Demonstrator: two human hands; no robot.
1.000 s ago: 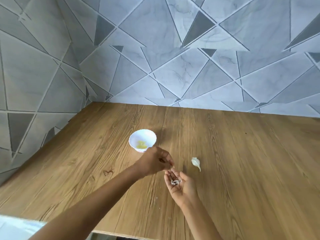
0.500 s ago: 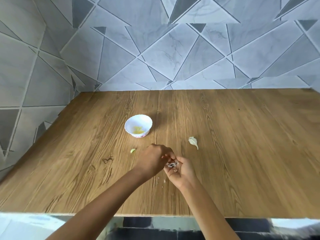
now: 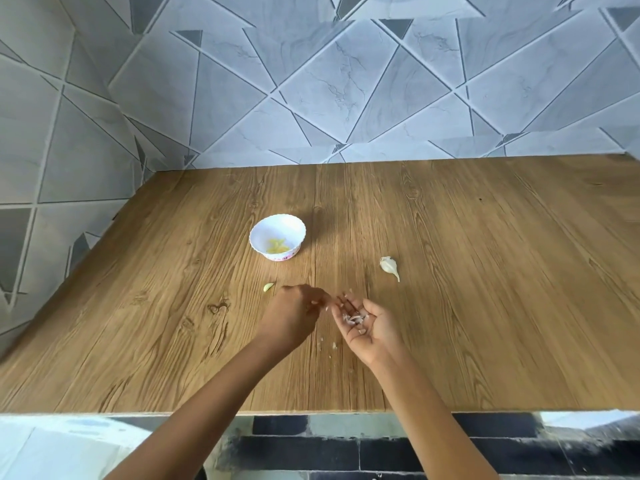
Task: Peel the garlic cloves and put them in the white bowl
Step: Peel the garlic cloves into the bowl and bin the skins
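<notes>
Cupped a small heap of papery garlic skins point(image 3: 355, 319) in the right hand point(image 3: 372, 327), palm up, fingers loosely spread rather than closed round them. Held the left hand point(image 3: 294, 317) just beside it, knuckles up, fingers curled toward the right fingertips; too blurred to tell whether pinching a scrap of skin or nothing at all. Hovered both hands low over the wooden table point(image 3: 485, 306), toward its front half.

Saw one peeled clove point(image 3: 268, 287) lying on the wood just beyond the left hand, outside the white bowl point(image 3: 277, 225), between bowl and hand. Found the bowl standing upright farther back, with pale yellow peeled cloves point(image 3: 277, 247) in its bottom. Noted an unpeeled clove point(image 3: 389, 267) on its side to the right of the bowl, well apart from it, beyond the right hand, pointed tip toward the table's front edge. Spotted a few crumbs of skin point(image 3: 334, 345) scattered on the wood between the wrists. Met only the loose peeled clove on the way from left hand to bowl.

Faced a wall of grey marbled tiles point(image 3: 311, 81) behind the table; glimpsed a dark tiled floor point(image 3: 381, 452) below its front edge.
</notes>
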